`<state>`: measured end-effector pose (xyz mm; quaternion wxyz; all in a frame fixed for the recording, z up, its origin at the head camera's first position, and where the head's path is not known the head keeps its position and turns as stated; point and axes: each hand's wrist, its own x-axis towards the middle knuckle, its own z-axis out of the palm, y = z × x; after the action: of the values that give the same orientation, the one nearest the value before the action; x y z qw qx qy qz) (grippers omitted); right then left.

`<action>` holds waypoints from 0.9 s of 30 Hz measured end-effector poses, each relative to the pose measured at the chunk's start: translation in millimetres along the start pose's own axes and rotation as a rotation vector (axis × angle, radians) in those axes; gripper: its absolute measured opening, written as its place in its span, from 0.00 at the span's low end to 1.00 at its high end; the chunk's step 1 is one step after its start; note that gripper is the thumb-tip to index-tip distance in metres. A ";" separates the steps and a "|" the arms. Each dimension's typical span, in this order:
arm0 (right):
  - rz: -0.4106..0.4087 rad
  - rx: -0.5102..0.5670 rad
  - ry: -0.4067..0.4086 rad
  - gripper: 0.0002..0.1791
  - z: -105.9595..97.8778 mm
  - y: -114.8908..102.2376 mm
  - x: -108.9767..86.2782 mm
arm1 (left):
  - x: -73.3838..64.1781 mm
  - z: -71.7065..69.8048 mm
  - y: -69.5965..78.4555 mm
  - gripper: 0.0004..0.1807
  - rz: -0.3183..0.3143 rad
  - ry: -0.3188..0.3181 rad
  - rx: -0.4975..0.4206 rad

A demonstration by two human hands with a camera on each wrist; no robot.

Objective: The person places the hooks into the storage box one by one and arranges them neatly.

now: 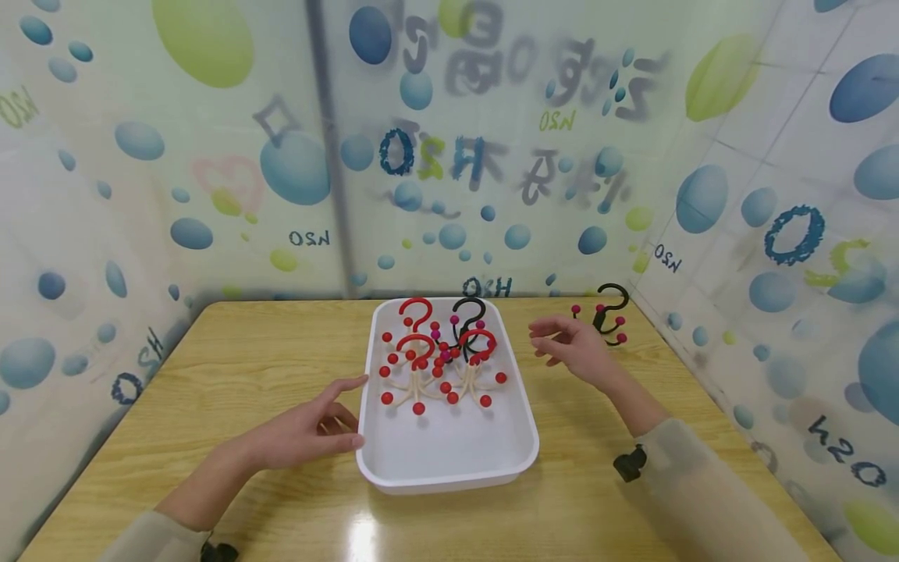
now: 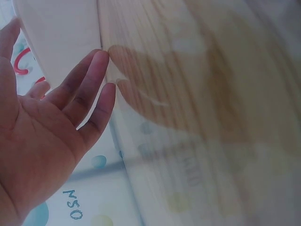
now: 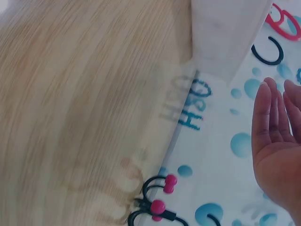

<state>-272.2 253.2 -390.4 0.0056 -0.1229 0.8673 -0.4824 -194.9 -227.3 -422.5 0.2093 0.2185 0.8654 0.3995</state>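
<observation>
A white tray [image 1: 449,457] holds several scalp massagers with hooked handles and ball-tipped legs. Two with red hooks and cream legs, one on the left [image 1: 415,380] and one on the right [image 1: 471,376], stand near its middle. Behind them are another red hook [image 1: 424,307] and a black massager [image 1: 465,334], partly covered. My left hand [image 1: 302,432] is at the tray's left side, its thumb and a fingertip at the rim, fingers loosely bent. Over the table right of the tray, my right hand [image 1: 576,349] holds nothing. Beside it stands a black massager with pink balls [image 1: 599,320].
The wooden table [image 1: 232,367] carries the tray near its middle. Behind and at both sides hang pale curtains [image 1: 449,211] with blue and green dots, meeting the table's back edge. Light glares off the table in front of the tray.
</observation>
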 end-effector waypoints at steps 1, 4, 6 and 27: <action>0.010 -0.002 0.007 0.21 -4.3 2.2 -1.6 | -0.1 -0.1 0.1 0.51 0.000 -0.001 0.000; 0.025 -0.013 0.026 0.23 -17.4 11.0 -5.2 | -0.4 -0.4 0.1 0.51 -0.001 -0.002 -0.001; 0.034 -0.026 0.045 0.23 -26.1 17.2 -7.2 | -0.5 -0.5 0.1 0.51 -0.003 -0.003 -0.002; 0.129 -0.037 0.227 0.29 -102.0 66.2 -6.0 | 0.3 -0.4 -0.5 0.51 0.008 0.002 0.005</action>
<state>-293.3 373.1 -392.0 -0.0639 -0.0113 0.8772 -0.4757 -195.4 -227.6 -422.7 0.2063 0.2221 0.8658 0.3982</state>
